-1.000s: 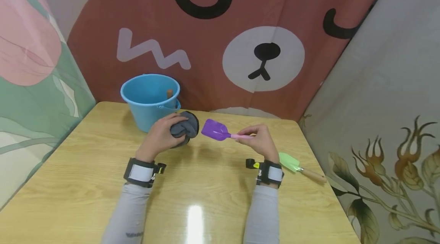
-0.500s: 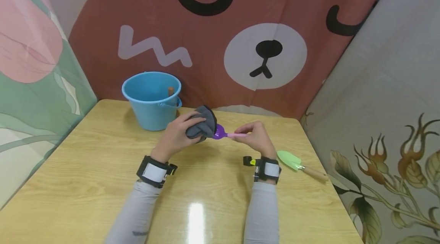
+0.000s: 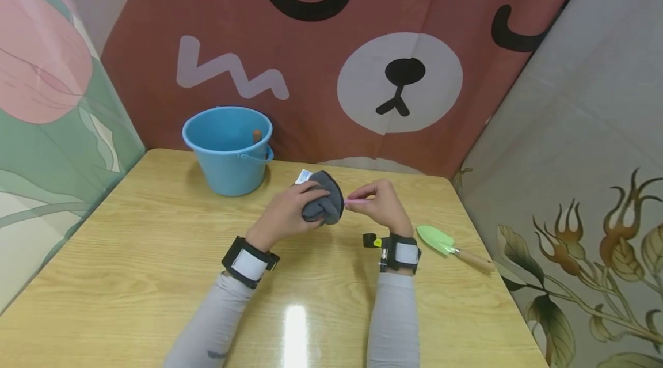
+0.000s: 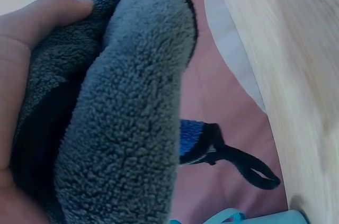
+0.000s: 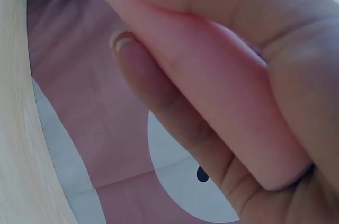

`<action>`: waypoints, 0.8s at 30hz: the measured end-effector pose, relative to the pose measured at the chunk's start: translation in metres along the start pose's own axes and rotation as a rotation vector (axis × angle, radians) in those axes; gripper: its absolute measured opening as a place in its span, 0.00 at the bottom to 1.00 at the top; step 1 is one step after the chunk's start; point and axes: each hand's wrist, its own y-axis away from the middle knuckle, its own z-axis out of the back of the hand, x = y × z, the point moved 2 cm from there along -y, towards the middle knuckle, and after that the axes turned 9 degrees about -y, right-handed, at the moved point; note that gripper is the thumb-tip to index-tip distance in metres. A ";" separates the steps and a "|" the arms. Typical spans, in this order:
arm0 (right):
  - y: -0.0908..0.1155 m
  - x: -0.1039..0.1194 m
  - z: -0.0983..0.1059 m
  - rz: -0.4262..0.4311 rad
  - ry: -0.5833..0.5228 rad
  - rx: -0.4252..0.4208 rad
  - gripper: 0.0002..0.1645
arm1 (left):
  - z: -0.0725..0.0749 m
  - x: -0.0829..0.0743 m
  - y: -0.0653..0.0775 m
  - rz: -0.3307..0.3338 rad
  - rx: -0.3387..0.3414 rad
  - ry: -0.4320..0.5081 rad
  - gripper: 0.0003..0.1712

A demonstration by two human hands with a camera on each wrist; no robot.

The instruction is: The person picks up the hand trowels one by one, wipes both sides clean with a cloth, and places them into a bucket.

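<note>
Head view, right hand [image 3: 387, 209]: pinching the pink handle [image 3: 356, 201], which runs up to the grey cloth [image 3: 323, 202].
Left hand [image 3: 282, 212]: clasping that cloth.
White tag [image 3: 303, 176]: poking out, print too small to read.
Green trowel [image 3: 437, 239]: lying farther right.

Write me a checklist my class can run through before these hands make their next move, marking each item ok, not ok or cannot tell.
1. Cloth gripped by the left hand: ok.
2. Pink handle held by the right hand: ok.
3. Tool's far end in sight for inspection: not ok; the cloth hides it in the head view.
4. Trowel lying on the table, apart from both hands: ok.
5. Bucket standing upright: ok.
6. Everything inside the bucket identified: cannot tell; a brown end shows, but the bottom is hidden.
</note>
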 end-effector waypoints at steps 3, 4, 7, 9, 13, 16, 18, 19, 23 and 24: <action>0.000 0.001 -0.002 0.000 0.008 0.009 0.06 | -0.002 0.000 0.001 0.029 0.046 0.003 0.33; 0.000 0.001 -0.002 -0.001 0.011 0.011 0.06 | -0.002 0.001 0.001 0.035 0.058 0.004 0.33; -0.001 0.002 -0.003 -0.007 0.020 0.010 0.06 | -0.002 0.002 0.002 0.049 0.088 0.016 0.32; -0.001 0.002 -0.003 -0.013 0.022 0.008 0.06 | -0.001 0.004 0.002 0.057 0.104 0.023 0.31; -0.001 0.001 -0.001 -0.025 0.033 0.005 0.07 | 0.002 0.007 0.002 0.072 0.122 0.025 0.30; 0.000 0.000 0.002 -0.037 0.044 -0.001 0.07 | 0.004 0.008 0.002 0.079 0.129 0.020 0.30; 0.000 0.001 0.004 -0.048 0.048 -0.003 0.07 | 0.003 0.009 0.002 0.083 0.135 0.014 0.30; 0.001 0.001 0.004 -0.056 0.046 -0.007 0.07 | 0.004 0.010 0.001 0.086 0.138 0.012 0.30; 0.003 0.002 0.006 -0.071 0.041 -0.017 0.07 | 0.003 0.011 0.001 0.083 0.137 0.013 0.30; 0.004 0.001 0.006 -0.070 0.042 -0.021 0.07 | 0.003 0.011 0.001 0.081 0.137 0.015 0.30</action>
